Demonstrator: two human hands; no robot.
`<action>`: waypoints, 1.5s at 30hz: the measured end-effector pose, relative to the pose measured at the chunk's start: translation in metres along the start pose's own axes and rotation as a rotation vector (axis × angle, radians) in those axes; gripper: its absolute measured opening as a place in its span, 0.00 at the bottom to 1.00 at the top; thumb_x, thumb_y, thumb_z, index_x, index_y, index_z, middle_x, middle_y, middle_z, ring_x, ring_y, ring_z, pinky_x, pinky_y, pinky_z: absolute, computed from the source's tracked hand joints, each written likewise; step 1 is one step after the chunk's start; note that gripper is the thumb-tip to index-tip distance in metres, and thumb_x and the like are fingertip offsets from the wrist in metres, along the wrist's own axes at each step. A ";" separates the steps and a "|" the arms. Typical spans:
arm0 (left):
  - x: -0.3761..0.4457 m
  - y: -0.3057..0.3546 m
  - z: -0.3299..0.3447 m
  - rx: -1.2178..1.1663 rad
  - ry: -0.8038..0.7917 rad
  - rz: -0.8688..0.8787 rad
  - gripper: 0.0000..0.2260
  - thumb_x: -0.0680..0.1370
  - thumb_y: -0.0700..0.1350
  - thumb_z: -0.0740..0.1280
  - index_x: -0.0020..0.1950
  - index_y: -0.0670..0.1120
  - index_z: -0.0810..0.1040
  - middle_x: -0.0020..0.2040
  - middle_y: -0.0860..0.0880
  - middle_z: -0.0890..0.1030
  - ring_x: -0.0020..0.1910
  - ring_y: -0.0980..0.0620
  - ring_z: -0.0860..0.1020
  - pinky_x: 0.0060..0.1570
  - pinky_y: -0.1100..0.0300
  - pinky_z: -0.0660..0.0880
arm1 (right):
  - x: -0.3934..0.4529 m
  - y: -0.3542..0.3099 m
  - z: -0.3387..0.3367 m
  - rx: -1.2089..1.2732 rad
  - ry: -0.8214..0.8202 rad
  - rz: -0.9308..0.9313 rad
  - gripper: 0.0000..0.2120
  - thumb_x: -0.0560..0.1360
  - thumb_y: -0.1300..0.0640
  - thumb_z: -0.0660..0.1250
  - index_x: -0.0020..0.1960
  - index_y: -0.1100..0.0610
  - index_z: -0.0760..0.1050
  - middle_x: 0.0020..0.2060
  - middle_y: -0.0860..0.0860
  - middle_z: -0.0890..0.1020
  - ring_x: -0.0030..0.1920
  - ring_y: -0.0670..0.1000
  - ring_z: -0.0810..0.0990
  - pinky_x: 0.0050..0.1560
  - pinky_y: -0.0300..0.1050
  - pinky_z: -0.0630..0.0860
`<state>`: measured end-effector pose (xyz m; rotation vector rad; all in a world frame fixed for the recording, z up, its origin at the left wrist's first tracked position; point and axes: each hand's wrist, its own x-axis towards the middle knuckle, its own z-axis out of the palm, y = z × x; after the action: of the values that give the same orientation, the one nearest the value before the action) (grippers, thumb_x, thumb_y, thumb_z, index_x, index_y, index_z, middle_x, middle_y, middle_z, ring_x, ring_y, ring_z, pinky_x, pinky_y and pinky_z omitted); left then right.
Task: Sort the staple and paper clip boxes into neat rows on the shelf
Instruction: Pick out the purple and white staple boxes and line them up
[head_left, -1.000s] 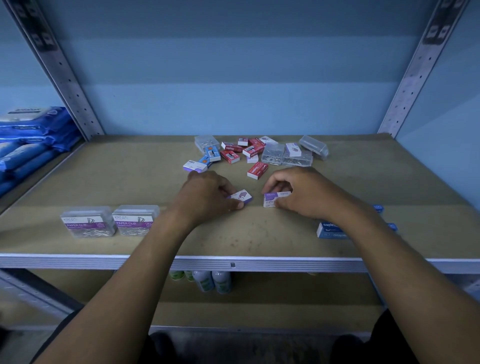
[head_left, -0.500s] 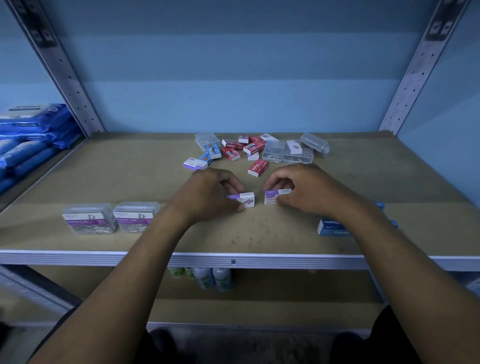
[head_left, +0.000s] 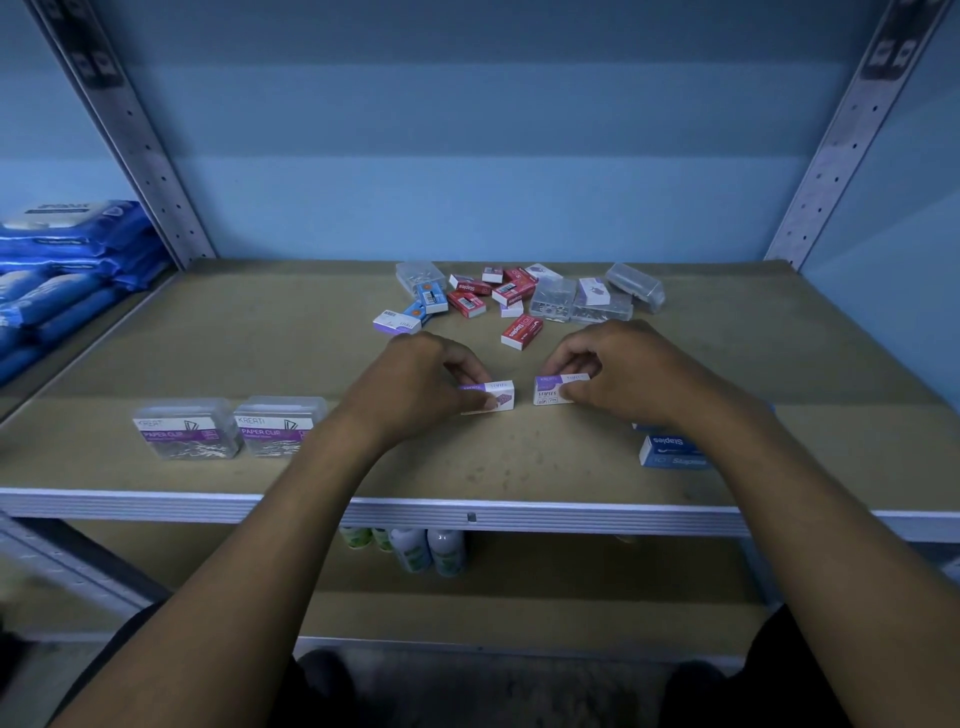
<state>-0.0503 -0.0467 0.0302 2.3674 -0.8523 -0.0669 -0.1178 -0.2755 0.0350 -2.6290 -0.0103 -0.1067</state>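
1. Here, the left hand (head_left: 415, 387) pinches a purple staple box (head_left: 491, 397) standing on the shelf (head_left: 311, 467); two paper clip boxes (head_left: 228, 428) sit left of its wrist.
2. The right hand (head_left: 618, 371) pinches a second purple box (head_left: 553, 389), just right of the first, not touching.
3. Beyond the fingertips lies a jumbled pile of boxes (head_left: 519, 299).

Blue soft packs (head_left: 57, 270) lay stacked on the neighbouring shelf at far left. White bottles with green labels (head_left: 421, 551) stood grouped on the lower shelf. Perforated grey metal uprights (head_left: 130, 135) rose against a blue wall (head_left: 467, 156).
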 end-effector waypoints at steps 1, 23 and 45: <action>0.000 0.000 0.000 0.002 0.006 0.003 0.08 0.69 0.52 0.78 0.44 0.51 0.86 0.40 0.56 0.84 0.34 0.68 0.76 0.34 0.75 0.69 | 0.000 -0.001 0.000 0.002 -0.001 0.001 0.10 0.73 0.60 0.74 0.51 0.49 0.86 0.45 0.42 0.86 0.40 0.33 0.78 0.39 0.22 0.69; -0.051 -0.022 -0.057 0.466 -0.047 0.012 0.12 0.67 0.64 0.74 0.48 0.63 0.84 0.38 0.63 0.80 0.53 0.55 0.64 0.51 0.59 0.61 | -0.009 -0.062 0.027 0.054 -0.144 -0.140 0.10 0.72 0.57 0.75 0.52 0.47 0.85 0.41 0.41 0.85 0.40 0.35 0.79 0.41 0.27 0.72; -0.064 -0.031 -0.063 0.440 -0.031 0.028 0.16 0.66 0.66 0.72 0.50 0.62 0.83 0.40 0.65 0.79 0.52 0.55 0.62 0.52 0.60 0.59 | -0.013 -0.079 0.032 0.129 -0.178 -0.169 0.12 0.70 0.48 0.79 0.53 0.44 0.84 0.42 0.41 0.84 0.40 0.37 0.80 0.43 0.28 0.73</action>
<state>-0.0681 0.0432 0.0545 2.7658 -0.9972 0.1065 -0.1305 -0.1902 0.0447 -2.4959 -0.2915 0.0684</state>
